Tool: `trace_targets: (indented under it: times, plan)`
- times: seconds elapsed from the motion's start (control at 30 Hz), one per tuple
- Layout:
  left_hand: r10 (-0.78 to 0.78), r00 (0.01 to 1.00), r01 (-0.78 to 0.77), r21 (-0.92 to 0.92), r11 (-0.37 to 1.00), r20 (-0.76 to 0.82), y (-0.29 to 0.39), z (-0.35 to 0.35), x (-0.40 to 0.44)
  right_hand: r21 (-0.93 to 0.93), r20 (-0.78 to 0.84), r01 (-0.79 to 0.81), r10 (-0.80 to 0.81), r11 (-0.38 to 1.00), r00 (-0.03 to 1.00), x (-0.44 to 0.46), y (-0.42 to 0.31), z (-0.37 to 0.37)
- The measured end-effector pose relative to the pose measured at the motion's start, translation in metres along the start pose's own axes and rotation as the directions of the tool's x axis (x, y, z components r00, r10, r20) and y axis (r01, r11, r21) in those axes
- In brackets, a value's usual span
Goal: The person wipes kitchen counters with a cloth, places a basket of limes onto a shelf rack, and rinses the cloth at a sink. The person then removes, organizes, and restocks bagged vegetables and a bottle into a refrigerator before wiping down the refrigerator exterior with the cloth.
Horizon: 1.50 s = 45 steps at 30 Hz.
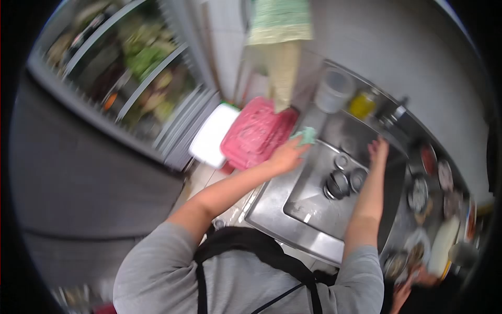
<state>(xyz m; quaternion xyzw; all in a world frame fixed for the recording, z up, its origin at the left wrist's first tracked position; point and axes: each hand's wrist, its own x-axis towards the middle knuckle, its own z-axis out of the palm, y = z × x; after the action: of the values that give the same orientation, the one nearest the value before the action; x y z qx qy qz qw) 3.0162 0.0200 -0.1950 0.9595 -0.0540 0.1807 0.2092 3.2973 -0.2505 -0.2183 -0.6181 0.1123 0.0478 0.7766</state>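
Observation:
My left hand (287,158) reaches over the left rim of the steel sink (277,204). Its fingers are closed on a crumpled light green cloth (305,136). My right hand (378,148) is over the sink's right side, below the faucet (400,111). Its fingers look apart, though blurred, and I see nothing in them. On the sink bottom, between my arms, several dark round bowls or cups (337,184) sit in a group. A small metal ring-like piece (341,161) lies just above them.
A pink plastic tub (256,131) and a white board or lid (213,136) stand left of the sink. Behind it are a clear container (333,90) and a yellow bottle (362,104). Another person's hands (418,276) work at the right counter, among dishes. A glass-fronted fridge (130,73) stands left.

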Motion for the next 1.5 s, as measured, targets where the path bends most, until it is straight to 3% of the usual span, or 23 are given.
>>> trace_targets:
  times: [0.1, 0.13, 0.17, 0.23, 0.27, 0.37, 0.43, 0.47, 0.53, 0.6, 0.73, 0.8, 0.83, 0.93, 0.97, 1.0, 1.13, 1.2, 1.3, 1.33, 1.37, 1.43, 1.5]
  plan:
    - [-0.141, 0.97, 0.109, 0.166, 0.98, 0.199, 0.011, 0.017, 0.039, 0.065, 0.057, -0.038, 0.034, 0.997, 0.998, 0.099, 0.001, -0.001]
    - [-0.178, 0.968, 0.136, 0.221, 0.966, 0.179, 0.01, 0.026, 0.045, -0.128, 0.116, 0.035, -0.02, 0.991, 0.993, 0.088, -0.006, 0.017]
    - [-0.228, 0.959, 0.187, 0.232, 0.955, 0.166, 0.006, 0.031, 0.048, -0.254, 0.121, -0.02, 0.052, 0.967, 0.991, 0.086, -0.004, 0.034]
    - [-0.246, 0.943, 0.208, 0.184, 0.961, 0.222, 0.001, 0.039, 0.057, -0.709, 0.286, 0.212, 0.0, 0.672, 0.958, 0.099, 0.024, 0.036]
    - [-0.261, 0.941, 0.222, 0.187, 0.957, 0.216, -0.006, 0.051, 0.061, -0.71, 0.3, 0.22, 0.005, 0.67, 0.954, 0.09, 0.028, 0.039]
    - [-0.371, 0.928, 0.359, 0.169, 0.918, 0.043, -0.022, 0.089, 0.078, -0.735, 0.621, 0.527, 0.11, 0.427, 0.776, 0.042, 0.033, 0.042]
    - [-0.435, 0.891, 0.449, -0.108, 0.887, 0.132, -0.015, 0.104, 0.093, -0.693, 0.428, 0.02, 0.388, 0.721, 0.816, 0.015, 0.021, 0.035]
    - [-0.38, 0.92, 0.391, -0.199, 0.899, 0.093, -0.002, 0.11, 0.1, -0.694, 0.428, 0.02, 0.39, 0.72, 0.815, 0.016, 0.024, 0.028]
    - [-0.308, 0.95, 0.308, -0.295, 0.904, 0.049, 0.023, 0.12, 0.116, -0.582, 0.397, -0.216, 0.506, 0.784, 0.766, 0.022, 0.024, 0.013]
    - [-0.327, 0.943, 0.315, -0.466, 0.827, 0.058, 0.042, 0.144, 0.14, -0.52, 0.449, -0.216, 0.48, 0.826, 0.754, 0.023, 0.014, 0.009]
    - [-0.506, 0.843, 0.516, -0.539, 0.666, 0.182, 0.052, 0.202, 0.184, -0.445, 0.489, -0.112, 0.345, 0.889, 0.801, 0.009, -0.021, 0.01]
    - [-0.396, 0.886, 0.461, -0.549, 0.698, 0.241, 0.047, 0.226, 0.204, -0.492, 0.501, -0.042, 0.323, 0.869, 0.803, 0.004, -0.04, 0.01]
    - [-0.429, 0.858, 0.506, -0.597, 0.622, 0.281, 0.058, 0.217, 0.21, -0.504, 0.528, -0.012, 0.319, 0.864, 0.787, 0.007, -0.043, 0.009]
    - [-0.432, 0.848, 0.529, -0.474, 0.704, 0.305, 0.077, 0.201, 0.235, -0.414, 0.557, -0.008, 0.26, 0.91, 0.789, -0.005, -0.063, 0.011]
    - [-0.244, 0.942, 0.311, -0.329, 0.892, 0.229, 0.069, 0.222, 0.243, -0.404, 0.567, 0.02, 0.233, 0.914, 0.79, -0.002, -0.066, 0.005]
    - [-0.417, 0.824, 0.556, -0.41, 0.723, 0.383, 0.086, 0.188, 0.244, -0.397, 0.546, 0.02, 0.219, 0.918, 0.809, -0.004, -0.07, 0.001]
    - [-0.274, 0.889, 0.393, -0.307, 0.866, 0.366, 0.107, 0.165, 0.266, -0.324, 0.451, 0.072, 0.087, 0.943, 0.888, -0.004, -0.076, -0.019]
    - [-0.062, 0.831, 0.243, -0.26, 0.934, 0.553, 0.12, 0.137, 0.276, -0.412, 0.287, 0.135, -0.012, 0.901, 0.958, -0.005, -0.067, -0.029]
    - [-0.12, 0.896, 0.161, -0.061, 0.985, 0.428, 0.128, 0.136, 0.275, -0.486, 0.174, 0.256, -0.194, 0.836, 0.965, 0.01, -0.033, -0.047]
    - [-0.124, 0.862, 0.148, -0.009, 0.989, 0.492, 0.132, 0.128, 0.277, -0.453, 0.164, 0.292, -0.243, 0.842, 0.956, 0.014, -0.024, -0.049]
    - [-0.117, 0.863, 0.14, -0.009, 0.99, 0.492, 0.126, 0.136, 0.279, -0.451, 0.158, 0.294, -0.248, 0.843, 0.956, 0.015, -0.018, -0.05]
    - [-0.005, 0.966, 0.043, -0.143, 0.989, 0.258, 0.109, 0.161, 0.281, -0.509, 0.116, 0.304, -0.285, 0.806, 0.951, 0.014, -0.006, -0.048]
    - [0.028, 0.951, 0.065, -0.288, 0.956, 0.309, 0.102, 0.151, 0.281, -0.626, 0.151, 0.283, -0.243, 0.727, 0.958, 0.005, 0.007, -0.039]
